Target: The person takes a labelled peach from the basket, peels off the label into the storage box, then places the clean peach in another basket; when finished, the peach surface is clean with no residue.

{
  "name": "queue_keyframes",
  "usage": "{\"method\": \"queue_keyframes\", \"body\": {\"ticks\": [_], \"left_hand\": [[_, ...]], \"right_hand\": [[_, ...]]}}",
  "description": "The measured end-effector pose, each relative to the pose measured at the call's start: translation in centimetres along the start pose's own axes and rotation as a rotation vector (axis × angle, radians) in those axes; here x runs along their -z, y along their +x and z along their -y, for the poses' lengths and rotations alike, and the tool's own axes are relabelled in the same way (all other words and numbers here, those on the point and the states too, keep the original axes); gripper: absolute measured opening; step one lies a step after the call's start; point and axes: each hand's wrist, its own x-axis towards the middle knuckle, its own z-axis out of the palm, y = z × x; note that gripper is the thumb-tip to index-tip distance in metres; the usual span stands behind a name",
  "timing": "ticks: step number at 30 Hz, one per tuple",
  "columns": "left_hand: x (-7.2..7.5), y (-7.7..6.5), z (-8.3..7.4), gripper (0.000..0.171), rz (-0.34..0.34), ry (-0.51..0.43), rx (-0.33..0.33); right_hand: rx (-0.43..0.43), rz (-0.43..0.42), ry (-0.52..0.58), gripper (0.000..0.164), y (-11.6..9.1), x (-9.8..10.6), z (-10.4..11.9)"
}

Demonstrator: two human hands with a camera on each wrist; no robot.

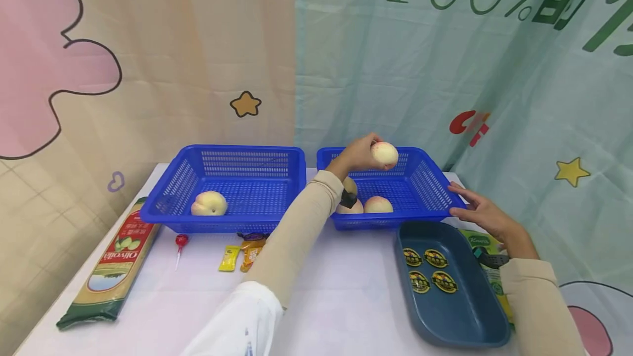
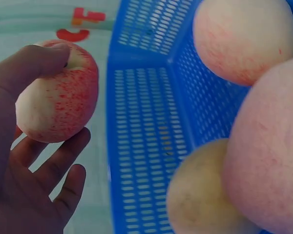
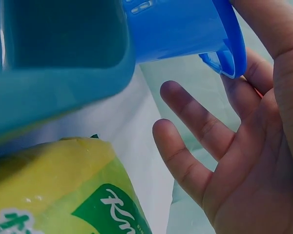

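My left hand (image 1: 363, 154) holds a pale peach with a red blush (image 1: 384, 153) above the right blue basket (image 1: 415, 194), thumb over its stem end in the left wrist view. In that basket lie two more peaches (image 1: 378, 205) and a yellowish-brown round thing (image 2: 198, 190), bunched toward its left front and partly hidden by my left wrist. At the basket's right end, my right hand (image 1: 482, 214) grips the rim (image 3: 232, 44) between thumb and forefingers, its other fingers spread apart. A single peach (image 1: 209, 203) sits in the left blue basket (image 1: 222, 227).
A blue-grey tray (image 1: 465, 317) with several round black-and-gold stickers stands before the right basket, beside a green-yellow packet (image 3: 63, 180). A long Olivoila packet (image 1: 111, 262), a red lollipop (image 1: 182, 240) and wrapped sweets (image 1: 229, 258) lie at the left. A curtain (image 1: 346, 70) hangs behind.
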Motion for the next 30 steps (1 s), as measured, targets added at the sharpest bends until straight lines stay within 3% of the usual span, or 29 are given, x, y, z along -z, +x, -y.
{"method": "queue_keyframes", "body": {"ticks": [5, 15, 18, 24, 27, 30], "left_hand": [[-1.0, -0.2, 1.2, 0.067, 0.058, 0.011, 0.064], [-2.5, -1.0, 2.5, 0.066, 0.180, -0.109, 0.154], [-2.5, -1.1, 2.7, 0.064, 0.222, -0.069, 0.204], [-2.0, -1.4, 3.1, 0.051, 0.296, 0.098, 0.308], [-1.8, -1.5, 3.4, 0.049, 0.291, 0.146, 0.302], [-1.6, -1.6, 3.6, 0.053, 0.293, 0.103, 0.271]], "right_hand": [[0.003, -0.019, -0.023, 0.072, -0.1, 0.2, -0.1], [-0.014, -0.045, 0.006, 0.076, -0.3, -0.5, -0.1], [-0.023, -0.052, 0.014, 0.076, -0.1, -0.7, -0.2], [-0.023, -0.042, 0.044, 0.072, 0.1, -0.5, -0.4], [-0.014, -0.037, 0.037, 0.073, 0.1, -0.4, -0.4], [-0.011, -0.034, 0.010, 0.073, 0.0, -0.4, -0.4]]}}
